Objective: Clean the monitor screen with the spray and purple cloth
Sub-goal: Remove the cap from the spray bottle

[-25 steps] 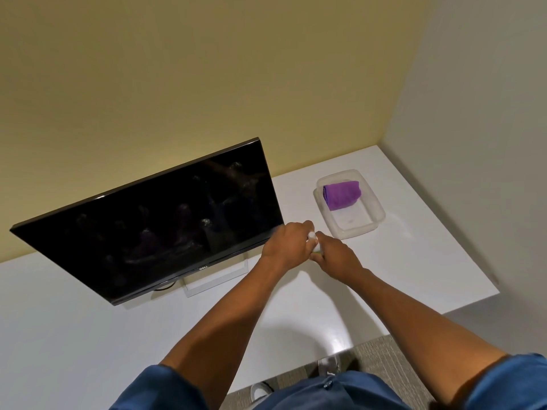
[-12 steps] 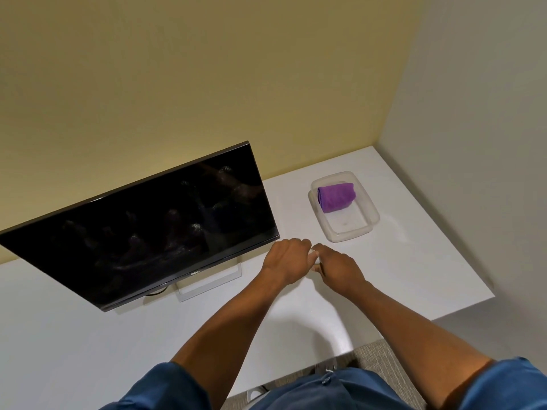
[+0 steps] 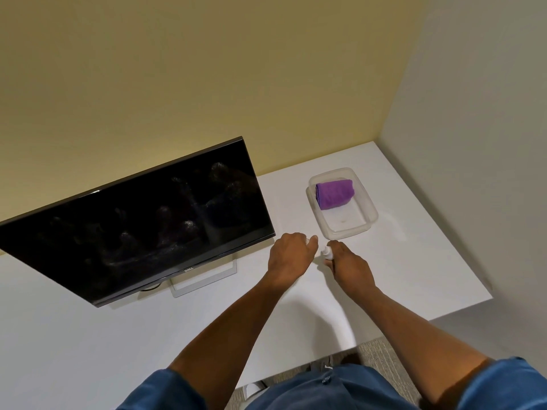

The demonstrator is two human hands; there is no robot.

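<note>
A black monitor [image 3: 142, 229] stands tilted on the white desk [image 3: 88, 335], and its screen carries pale smudges. The folded purple cloth [image 3: 334, 193] lies at the far end of a clear plastic container [image 3: 368, 214]. Just in front of that container, my right hand [image 3: 350, 269] is closed around a small white spray bottle [image 3: 327, 253], of which only the top shows. My left hand [image 3: 291, 255] is a little to the left of it, with its fingers pinched on a small white piece [image 3: 308, 240] that looks like the cap.
The monitor's silver frame stand [image 3: 204, 279] and a dark cable rest on the desk under the screen. A yellow wall runs behind the desk and a grey wall closes off the right side. The desk's front edge is near my body.
My hands were pressed together on the bottle. They have now drawn slightly apart, and the bottle's white top shows between them. The camera view has shifted a little.
</note>
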